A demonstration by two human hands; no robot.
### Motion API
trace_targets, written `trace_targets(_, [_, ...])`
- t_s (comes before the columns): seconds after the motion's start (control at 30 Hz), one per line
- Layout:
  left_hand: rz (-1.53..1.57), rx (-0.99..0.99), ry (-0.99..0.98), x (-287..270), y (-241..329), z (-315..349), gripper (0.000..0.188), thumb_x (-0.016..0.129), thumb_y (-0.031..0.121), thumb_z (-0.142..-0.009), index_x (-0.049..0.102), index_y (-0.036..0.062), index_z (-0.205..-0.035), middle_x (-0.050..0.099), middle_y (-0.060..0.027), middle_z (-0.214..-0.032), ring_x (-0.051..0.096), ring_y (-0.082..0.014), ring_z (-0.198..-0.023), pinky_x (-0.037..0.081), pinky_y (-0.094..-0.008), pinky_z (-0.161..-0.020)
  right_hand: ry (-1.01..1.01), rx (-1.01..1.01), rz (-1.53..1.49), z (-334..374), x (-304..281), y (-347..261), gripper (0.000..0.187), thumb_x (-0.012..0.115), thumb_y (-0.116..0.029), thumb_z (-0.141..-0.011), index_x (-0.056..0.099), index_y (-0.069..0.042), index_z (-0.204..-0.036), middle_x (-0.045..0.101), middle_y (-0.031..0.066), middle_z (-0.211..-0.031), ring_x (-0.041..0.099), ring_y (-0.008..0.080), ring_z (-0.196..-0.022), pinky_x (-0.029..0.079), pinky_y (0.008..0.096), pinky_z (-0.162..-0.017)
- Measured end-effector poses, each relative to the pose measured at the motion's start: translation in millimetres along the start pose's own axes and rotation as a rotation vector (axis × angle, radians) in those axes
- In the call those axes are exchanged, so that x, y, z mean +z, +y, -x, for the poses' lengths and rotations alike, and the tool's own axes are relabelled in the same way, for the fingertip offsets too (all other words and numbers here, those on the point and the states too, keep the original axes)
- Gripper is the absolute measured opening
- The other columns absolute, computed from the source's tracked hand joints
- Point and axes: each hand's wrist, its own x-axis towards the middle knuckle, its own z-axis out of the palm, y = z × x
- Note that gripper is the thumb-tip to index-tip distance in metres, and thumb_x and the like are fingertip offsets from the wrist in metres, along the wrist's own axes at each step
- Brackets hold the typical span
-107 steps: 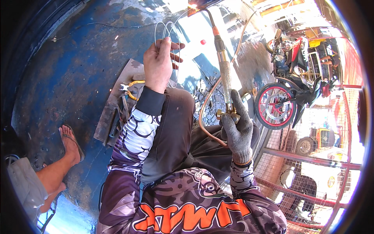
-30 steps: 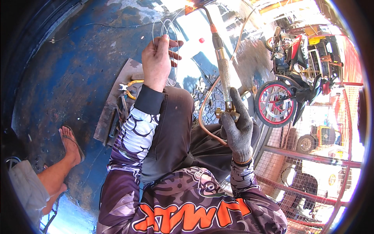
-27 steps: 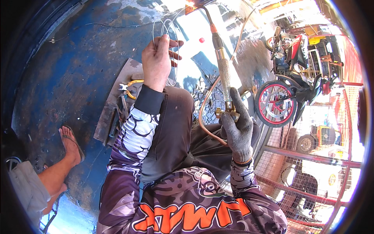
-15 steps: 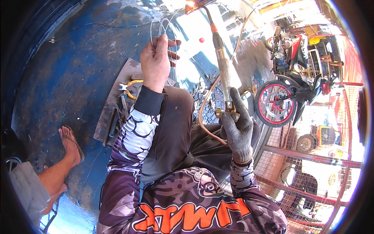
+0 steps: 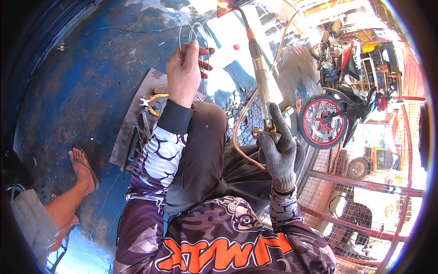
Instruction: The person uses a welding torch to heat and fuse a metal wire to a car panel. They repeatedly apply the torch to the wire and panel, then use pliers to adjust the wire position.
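My bare left hand (image 5: 183, 75) pinches a loose coil of thin silvery wire (image 5: 197, 23) between thumb and fingers; one end runs toward the flame. My right hand (image 5: 279, 155), in a grey knit glove, grips the valve end of a brass gas torch (image 5: 262, 86). The torch's bent tip points away from me at the top edge, where a bright orange glow (image 5: 223, 6) shows against a dark brownish piece, partly cut off by the picture. A copper-coloured hose (image 5: 239, 121) curves from near the glove. Yellow-handled pliers (image 5: 155, 104) lie beside my left forearm.
Under the pliers is a rusty metal plate (image 5: 119, 148) with more tools on it. Another person's sandalled foot (image 5: 83, 169) stands at left. A motorcycle with a red-rimmed wheel (image 5: 323, 121) and a red-framed mesh fence (image 5: 340, 182) are at right. Grey broken chunks (image 5: 244, 114) lie beyond my knees.
My left hand has shifted slightly right with the wire coil. The torch and my right hand hold nearly the same place.
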Motion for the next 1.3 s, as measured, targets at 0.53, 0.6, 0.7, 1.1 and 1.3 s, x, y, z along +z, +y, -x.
trace_targets(0.53, [-0.032, -0.012, -0.013, -0.5, 1.8, -0.7, 0.031, 0.052, 0.030, -0.109, 0.065, 0.0052, -0.095, 0.079, -0.0159, -0.101, 0.070, -0.0134, -0.063, 0.052, -0.0248, -0.052, -0.018, 0.053, 0.003, 0.9, -3.7, -0.9, 0.067, 0.068, -0.002, -0.094, 0.044, 0.005, -0.156, 0.059, 0.0205, -0.149, 0.060, 0.0197, -0.127, 0.050, 0.0337, -0.105])
trace_targets(0.6, [-0.022, -0.018, -0.012, -0.5, 1.5, -0.2, 0.031, 0.052, 0.030, -0.109, 0.065, 0.0054, -0.096, 0.079, -0.0157, -0.102, 0.070, -0.0133, -0.064, 0.052, -0.0248, -0.052, -0.014, 0.030, 0.030, 0.5, -3.2, -0.8, 0.067, 0.069, -0.002, -0.093, 0.044, 0.005, -0.156, 0.058, 0.0209, -0.149, 0.060, 0.0204, -0.129, 0.049, 0.0343, -0.106])
trace_targets(0.7, [-0.024, -0.013, -0.017, -1.2, 1.4, -0.9, 0.031, 0.052, 0.030, -0.110, 0.065, 0.0055, -0.096, 0.079, -0.0151, -0.102, 0.070, -0.0131, -0.064, 0.052, -0.0249, -0.052, -0.004, 0.021, 0.024, 0.9, -1.9, -1.1, 0.067, 0.069, -0.001, -0.093, 0.044, 0.005, -0.155, 0.058, 0.0214, -0.149, 0.059, 0.0204, -0.130, 0.049, 0.0345, -0.106])
trace_targets(1.1, [0.022, -0.003, 0.004, 2.1, 2.1, -1.3, 0.035, 0.054, 0.033, -0.110, 0.063, 0.0043, -0.092, 0.078, -0.0109, -0.093, 0.068, -0.0122, -0.058, 0.048, -0.0234, -0.048, -0.002, 0.032, -0.004, 1.9, -1.9, 0.1, 0.068, 0.068, 0.000, -0.093, 0.043, 0.005, -0.156, 0.056, 0.0200, -0.152, 0.057, 0.0194, -0.133, 0.048, 0.0338, -0.108])
trace_targets(1.3, [0.012, 0.002, 0.000, 2.0, 0.9, -2.4, 0.034, 0.054, 0.032, -0.110, 0.062, 0.0042, -0.092, 0.078, -0.0114, -0.093, 0.068, -0.0130, -0.058, 0.048, -0.0231, -0.047, -0.014, 0.014, 0.004, 0.7, -1.3, -1.1, 0.068, 0.067, 0.001, -0.094, 0.042, 0.005, -0.156, 0.056, 0.0197, -0.152, 0.057, 0.0182, -0.131, 0.048, 0.0330, -0.107])
